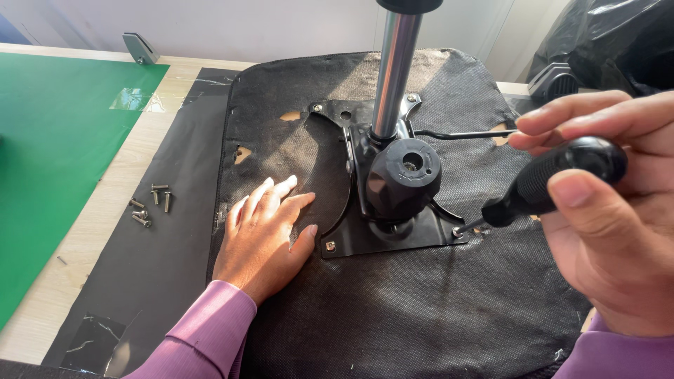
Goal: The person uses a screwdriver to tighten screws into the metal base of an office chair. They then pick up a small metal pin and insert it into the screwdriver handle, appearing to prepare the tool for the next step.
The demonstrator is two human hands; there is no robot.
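An upturned chair seat lies on the counter, its black fabric underside facing up. Bolted near the middle of it is a black metal mounting plate, with a chrome gas-lift column rising straight from it and a chunky black knob just in front of the column.

The right hand is closed around the black, textured handle of a screwdriver, whose tip sits on a screw at the plate's right front corner. The left hand lies flat with fingers spread on the fabric just left of the plate, thumb almost touching its edge, holding nothing.

The seat looks heavy and stiff under a thin, soft cloth skin that is already torn in spots. The plate is rigid steel, likely the firmest place to brace. The screwdriver's knurled grip should resist slipping.

A thin black lever rod sticks out to the right of the column, close above the tool's path. Left of the plate, well apart, loose screws lie on a dark mat beside a green sheet.
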